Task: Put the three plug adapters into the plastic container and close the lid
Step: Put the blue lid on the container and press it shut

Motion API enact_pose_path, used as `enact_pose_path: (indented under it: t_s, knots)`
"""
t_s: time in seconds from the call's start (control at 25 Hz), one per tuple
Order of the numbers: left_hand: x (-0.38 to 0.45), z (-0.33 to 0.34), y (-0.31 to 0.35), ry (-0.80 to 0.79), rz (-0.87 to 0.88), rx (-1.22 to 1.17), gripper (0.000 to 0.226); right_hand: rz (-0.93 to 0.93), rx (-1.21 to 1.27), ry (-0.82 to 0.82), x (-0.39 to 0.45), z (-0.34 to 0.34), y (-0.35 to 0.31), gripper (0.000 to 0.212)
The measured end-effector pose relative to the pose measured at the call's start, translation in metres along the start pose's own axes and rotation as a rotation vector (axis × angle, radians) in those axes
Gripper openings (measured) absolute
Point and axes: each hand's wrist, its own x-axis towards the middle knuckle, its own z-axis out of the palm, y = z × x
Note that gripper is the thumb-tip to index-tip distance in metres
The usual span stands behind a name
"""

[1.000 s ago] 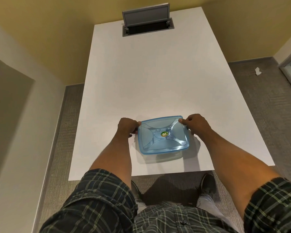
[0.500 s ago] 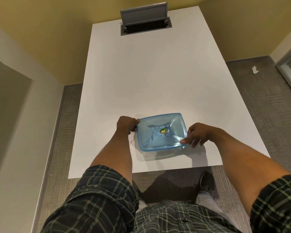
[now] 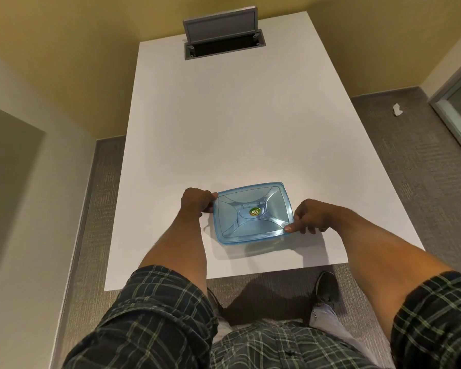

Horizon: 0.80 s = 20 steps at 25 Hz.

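A blue translucent plastic container (image 3: 252, 213) sits on the white table (image 3: 234, 123) near its front edge, with its lid on top and a small green sticker in the lid's middle. My left hand (image 3: 196, 202) grips the container's far left corner. My right hand (image 3: 308, 215) presses its thumb and fingers on the near right corner of the lid. No plug adapters show; the lid hides the inside.
A grey cable hatch (image 3: 222, 39) stands open at the table's far end. Grey carpet runs along both sides, with a scrap of white paper (image 3: 397, 110) on the floor at the right. A wall stands close on the left.
My right hand has slid from the lid's far right corner down to its near right corner. My left hand has stayed at the far left corner.
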Motion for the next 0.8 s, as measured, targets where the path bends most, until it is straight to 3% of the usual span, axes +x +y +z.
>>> enact_pose_path:
  t_s: [0.36, 0.52, 0.64, 0.68, 0.8]
  knots:
    - [0.001, 0.001, 0.001, -0.008, 0.016, 0.003, 0.013, 0.012, -0.139, -0.051, -0.001, -0.010, -0.014, 0.049]
    - [-0.001, 0.003, -0.003, -0.046, 0.057, 0.009, 0.027, 0.111, -0.091, -0.087, 0.003, -0.010, -0.016, 0.056]
    - [-0.006, -0.004, -0.010, -0.124, 0.092, 0.026, 0.010, 0.162, -0.045, -0.121, 0.006, -0.011, -0.018, 0.054]
    - [-0.008, -0.009, -0.013, -0.182, 0.111, 0.047, 0.016, 0.174, -0.041, -0.130, 0.007, -0.012, -0.020, 0.055]
    - [-0.016, -0.022, -0.018, -0.376, 0.086, 0.290, 0.064, 0.214, 0.026, -0.070, 0.009, -0.023, -0.032, 0.065]
